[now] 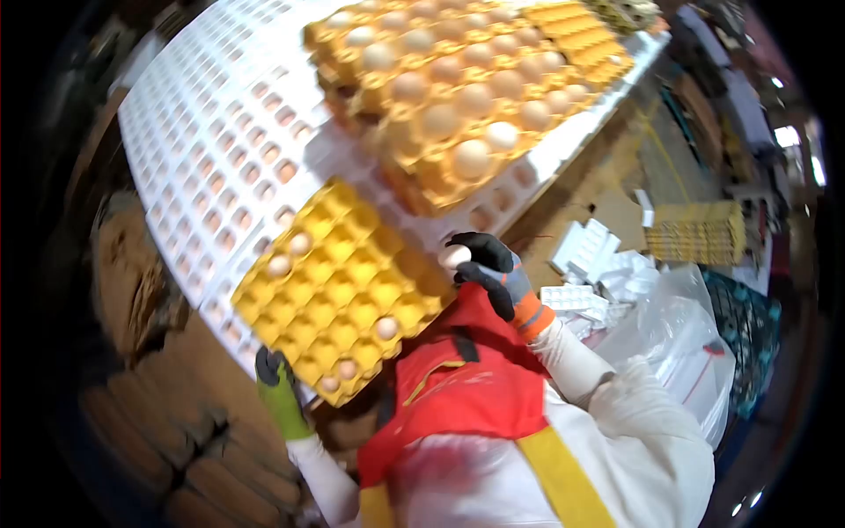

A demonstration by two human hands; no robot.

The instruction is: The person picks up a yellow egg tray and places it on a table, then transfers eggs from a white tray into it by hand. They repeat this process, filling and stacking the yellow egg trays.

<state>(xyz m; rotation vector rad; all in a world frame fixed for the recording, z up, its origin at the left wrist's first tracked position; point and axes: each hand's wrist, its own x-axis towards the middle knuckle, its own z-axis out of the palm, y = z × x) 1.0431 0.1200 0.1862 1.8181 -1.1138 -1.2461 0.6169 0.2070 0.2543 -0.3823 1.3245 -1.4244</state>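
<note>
My right hand (491, 271), in a grey, black and orange glove, pinches an egg (454, 256) just off the right edge of a yellow egg tray (319, 295). This tray lies tilted in front of me, with a few eggs (386, 328) in its cups and most cups bare. By the tray's near left corner is my left hand (278, 387), in a green and black glove. Its fingers are slightly apart at the table edge, with nothing visible between them. Beyond the tray stands a stack of yellow trays (422, 163) filled with eggs.
White cartons (233, 163) cover the table, many cups holding eggs. At the back right lies an upside-down yellow tray (581, 40). To the right are white cartons (585, 251), a clear plastic bag (682, 330) and a tray stack (695, 233). Brown cardboard (145, 405) is at lower left.
</note>
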